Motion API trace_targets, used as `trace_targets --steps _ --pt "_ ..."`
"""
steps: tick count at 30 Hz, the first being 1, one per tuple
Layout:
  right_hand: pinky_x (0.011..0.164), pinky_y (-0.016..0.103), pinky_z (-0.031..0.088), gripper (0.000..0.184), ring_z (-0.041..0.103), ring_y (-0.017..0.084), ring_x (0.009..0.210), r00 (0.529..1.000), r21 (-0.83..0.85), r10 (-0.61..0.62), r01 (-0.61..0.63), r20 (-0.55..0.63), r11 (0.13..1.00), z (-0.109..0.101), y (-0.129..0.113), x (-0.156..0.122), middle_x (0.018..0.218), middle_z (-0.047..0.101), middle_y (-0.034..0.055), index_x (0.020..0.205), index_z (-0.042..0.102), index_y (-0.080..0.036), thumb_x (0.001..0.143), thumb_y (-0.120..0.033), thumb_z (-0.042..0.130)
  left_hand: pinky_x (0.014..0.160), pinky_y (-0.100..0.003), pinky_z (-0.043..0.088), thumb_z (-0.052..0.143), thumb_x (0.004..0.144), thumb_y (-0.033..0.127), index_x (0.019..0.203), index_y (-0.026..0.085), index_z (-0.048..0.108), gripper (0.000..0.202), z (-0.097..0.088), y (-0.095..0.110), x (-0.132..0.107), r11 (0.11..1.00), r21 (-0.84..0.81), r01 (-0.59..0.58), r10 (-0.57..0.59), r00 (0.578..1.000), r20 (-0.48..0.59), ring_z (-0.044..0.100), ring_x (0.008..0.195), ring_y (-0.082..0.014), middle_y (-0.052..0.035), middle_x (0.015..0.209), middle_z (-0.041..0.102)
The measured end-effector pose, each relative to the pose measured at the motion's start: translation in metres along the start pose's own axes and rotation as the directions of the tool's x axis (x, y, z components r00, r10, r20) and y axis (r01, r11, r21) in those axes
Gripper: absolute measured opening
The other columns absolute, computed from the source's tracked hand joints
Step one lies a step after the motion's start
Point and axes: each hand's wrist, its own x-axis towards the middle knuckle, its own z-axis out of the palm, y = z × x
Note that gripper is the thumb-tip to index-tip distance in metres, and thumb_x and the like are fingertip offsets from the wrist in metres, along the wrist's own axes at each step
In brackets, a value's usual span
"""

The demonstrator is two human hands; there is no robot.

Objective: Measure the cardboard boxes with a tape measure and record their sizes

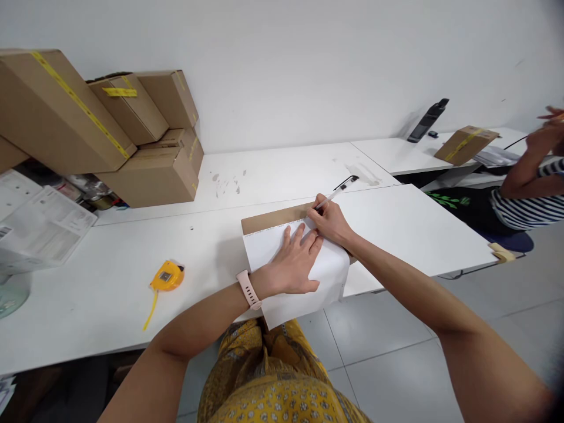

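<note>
A white sheet of paper [304, 288] lies over a flat brown cardboard piece [273, 218] at the near edge of the white table [132, 264]; the sheet hangs past the edge. My left hand [293, 261] lies flat on the paper with fingers spread, a pink watch on the wrist. My right hand [330, 222] is closed on a white pen [335, 192] with a black cap, its tip at the paper's top edge beside the cardboard strip.
A yellow tape measure [166, 277] lies left on the table. Stacked cardboard boxes [145, 147] stand at the back left, printed sheets [39, 226] beside them. At the right, another person's striped sleeve [529, 205], a small box [466, 144] and a black device [427, 120].
</note>
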Motion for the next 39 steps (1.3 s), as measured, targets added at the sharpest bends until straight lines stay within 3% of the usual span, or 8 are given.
trace_targets --steps 4,9,12,16,21,33,36,39 --pt "0.056 0.026 0.035 0.02 0.042 0.01 0.056 0.948 0.11 -0.025 0.063 -0.317 0.992 -0.007 -0.004 0.002 0.059 0.045 -0.0082 0.075 0.046 -0.024 0.086 -0.032 0.061 0.124 -0.067 0.007 0.069 0.085 0.051 0.16 0.006 0.024 0.099 0.001 -0.002 0.0 1.0 -0.006 -0.008 0.008 1.0 -0.014 0.007 0.157 -0.0478 -0.0236 0.171 0.019" --pt "0.053 0.026 0.039 0.028 0.05 0.012 0.051 0.72 0.189 0.003 0.179 -0.694 0.966 -0.029 -0.006 -0.042 0.063 0.058 -0.0054 0.106 0.053 -0.022 0.099 -0.048 0.047 0.124 -0.068 0.005 0.068 0.083 0.052 0.16 0.008 0.025 0.098 0.005 -0.004 0.001 1.0 -0.016 -0.006 0.005 1.0 -0.021 0.006 0.158 -0.0475 -0.0212 0.172 0.017" --pt "0.055 0.028 0.042 0.029 0.055 0.014 0.054 0.614 0.173 0.09 0.076 -0.784 0.982 -0.031 0.01 -0.096 0.064 0.061 -0.0034 0.103 0.057 -0.021 0.098 -0.048 0.049 0.124 -0.068 0.004 0.067 0.084 0.053 0.161 0.008 0.024 0.099 0.007 -0.005 0.002 1.0 -0.02 -0.01 0.01 1.0 -0.016 0.004 0.158 -0.0474 -0.0214 0.172 0.016" --pt "0.067 0.032 0.045 0.031 0.06 0.017 0.066 0.706 0.113 0.225 -0.202 -0.671 0.973 -0.012 0.038 -0.16 0.072 0.065 -0.0007 0.096 0.058 -0.022 0.094 -0.052 0.052 0.124 -0.067 0.003 0.066 0.083 0.054 0.161 0.01 0.023 0.1 0.01 -0.006 0.003 1.0 -0.02 -0.012 0.012 1.0 -0.022 0.004 0.158 -0.0469 -0.0211 0.172 0.016" --pt "0.073 0.034 0.041 0.038 0.053 0.018 0.075 0.849 0.058 0.205 -0.203 -0.486 0.978 0.015 0.05 -0.188 0.08 0.057 -0.0001 0.085 0.05 -0.022 0.087 -0.06 0.057 0.124 -0.067 0.002 0.066 0.081 0.055 0.161 0.01 0.023 0.101 0.014 -0.007 0.003 1.0 -0.013 -0.02 0.019 0.998 -0.054 0.004 0.158 -0.0464 -0.0211 0.172 0.017" --pt "0.06 0.028 0.032 0.041 0.037 0.011 0.058 0.838 0.163 0.228 -0.168 -0.496 0.972 0.023 0.042 -0.192 0.072 0.046 -0.0064 0.083 0.044 -0.024 0.082 -0.056 0.068 0.115 -0.082 0.002 0.067 0.085 0.057 0.163 0.023 0.023 0.095 0.005 0.004 -0.007 0.994 -0.083 0.072 -0.074 0.997 -0.018 -0.001 0.159 -0.0433 -0.0124 0.174 0.014" --pt "0.061 0.028 0.033 0.04 0.038 0.011 0.059 0.83 0.13 0.199 -0.153 -0.52 0.98 0.021 0.04 -0.194 0.072 0.046 -0.0064 0.082 0.044 -0.024 0.083 -0.055 0.069 0.12 -0.071 0.016 0.064 0.089 0.06 0.157 0.021 0.036 0.083 0.008 0.004 -0.025 0.987 -0.149 0.06 -0.086 0.981 -0.174 0.02 0.155 -0.0414 -0.0169 0.168 0.03" --pt "0.062 0.028 0.035 0.039 0.039 0.011 0.059 0.833 0.095 0.174 -0.146 -0.526 0.985 0.017 0.04 -0.196 0.071 0.046 -0.0065 0.081 0.045 -0.023 0.083 -0.054 0.071 0.113 -0.053 0.038 0.05 0.101 0.04 0.137 0.017 0.056 0.043 0.012 -0.008 -0.056 0.967 -0.22 0.125 -0.217 0.858 -0.466 0.052 0.129 -0.0317 -0.0159 0.138 0.061"
